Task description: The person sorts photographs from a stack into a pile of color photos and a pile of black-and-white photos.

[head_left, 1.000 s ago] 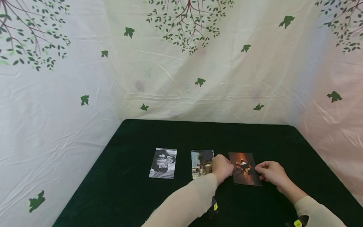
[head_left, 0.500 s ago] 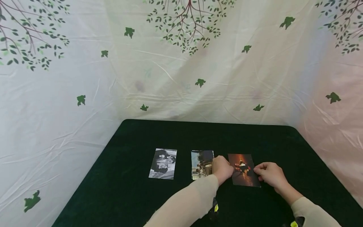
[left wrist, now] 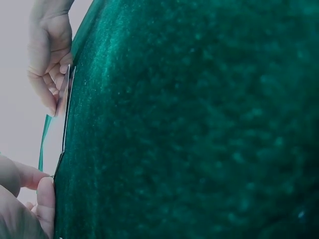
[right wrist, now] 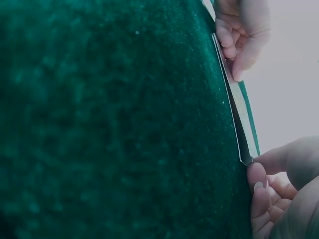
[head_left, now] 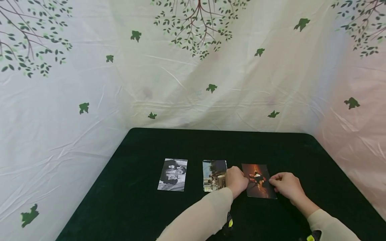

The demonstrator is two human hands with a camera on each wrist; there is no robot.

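The right-hand picture card point(head_left: 257, 180), dark reddish-brown with a figure at its centre, lies between both hands near the middle right of the table. My left hand point(head_left: 236, 180) pinches its left edge; my right hand point(head_left: 287, 185) pinches its right edge between thumb and index finger. From the side, in the right wrist view, the card point(right wrist: 244, 117) shows as thin layers, the upper one tilted a little above the lower. Just left of my left hand is a second picture card point(head_left: 213, 174) with an outdoor scene, its right side partly hidden by that hand.
A black-and-white photo card point(head_left: 172, 174) lies farther left. Dark green cloth covers the table point(head_left: 135, 211). Behind it hangs a pale curtain point(head_left: 181, 77) printed with branches and green birds.
The reddish-brown card has shifted slightly toward the person and left, both hands keeping their pinch on it. My right hand has moved a little left with it. The other cards stay in place.
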